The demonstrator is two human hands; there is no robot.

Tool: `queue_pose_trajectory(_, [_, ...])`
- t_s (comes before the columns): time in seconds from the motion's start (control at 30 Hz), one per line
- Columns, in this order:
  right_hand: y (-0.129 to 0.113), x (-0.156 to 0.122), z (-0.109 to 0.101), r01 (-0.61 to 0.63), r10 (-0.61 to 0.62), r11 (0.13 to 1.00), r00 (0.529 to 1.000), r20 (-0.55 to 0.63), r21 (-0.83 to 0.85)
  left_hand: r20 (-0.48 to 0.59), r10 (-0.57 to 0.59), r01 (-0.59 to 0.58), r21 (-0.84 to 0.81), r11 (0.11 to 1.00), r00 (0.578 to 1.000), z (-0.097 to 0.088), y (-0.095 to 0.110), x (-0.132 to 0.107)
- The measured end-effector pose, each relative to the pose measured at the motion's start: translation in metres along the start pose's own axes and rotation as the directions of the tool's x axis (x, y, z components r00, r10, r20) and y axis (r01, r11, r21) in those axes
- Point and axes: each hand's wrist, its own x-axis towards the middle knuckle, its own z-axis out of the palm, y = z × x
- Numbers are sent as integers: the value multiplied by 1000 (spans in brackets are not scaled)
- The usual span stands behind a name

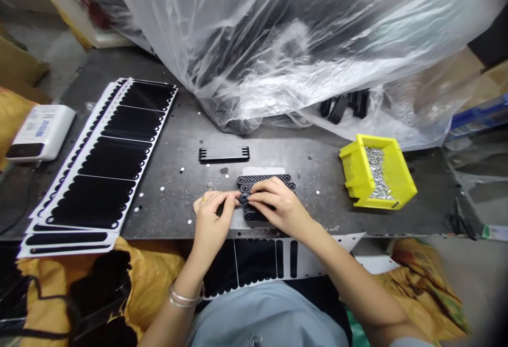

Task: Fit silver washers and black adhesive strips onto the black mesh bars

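Observation:
Several black ribbed plastic strips (262, 191) lie stacked on the grey metal table (174, 188), just beyond my hands. My left hand (212, 220) reaches in from the lower left, its fingertips pinching the near end of a black strip. My right hand (278, 204) lies over the stack, its fingers pressing on the same strips and nearly meeting my left fingertips. Both hands hide part of the stack. Another black ribbed strip (224, 154) lies alone farther up the table.
A yellow plastic bin (377, 172) of small silver parts stands to the right. Black adhesive strips on white backing sheets (107, 162) lie at the left, beside a white device (42, 133). Clear plastic sheeting (254, 45) covers the back, with black pieces (345, 106) under its edge.

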Motion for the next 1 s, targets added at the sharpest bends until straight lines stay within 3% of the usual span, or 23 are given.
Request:
queue_pose_trajectory(0.2, [0,2,2,-9,10,1000,999,40,-27,-23,-7,7,-32,999,1000,4,4,3])
queue_pose_trajectory(0.3, [-1,1,-6,-18,22,999,996,81,-51,-57,-2,2,7,1000,998,7,4,4])
queue_pose_trajectory(0.4, [2,-7,-30,-159,165,986,981,105,-58,-69,7,-5,34,999,998,8,4,4])
queue_pose_trajectory(0.53, [12,-25,-59,-371,367,928,926,85,35,-52,21,-19,24,1000,998,9,2,3])
queue_pose_trajectory(0.7, [25,-34,-57,-349,347,931,937,38,110,-64,42,-39,42,998,997,9,-1,5])
queue_pose_trajectory(0.8, [24,-34,-54,-302,302,950,953,17,75,-41,31,-28,81,996,999,8,0,8])
queue_pose_trajectory(0.93, [2,-54,-57,-274,254,957,950,-178,-94,-107,100,-81,167,983,989,5,9,-3])
queue_pose_trajectory(1.0, [-13,-78,-56,-299,289,952,947,-138,-60,-179,193,-158,193,968,965,7,16,-21])
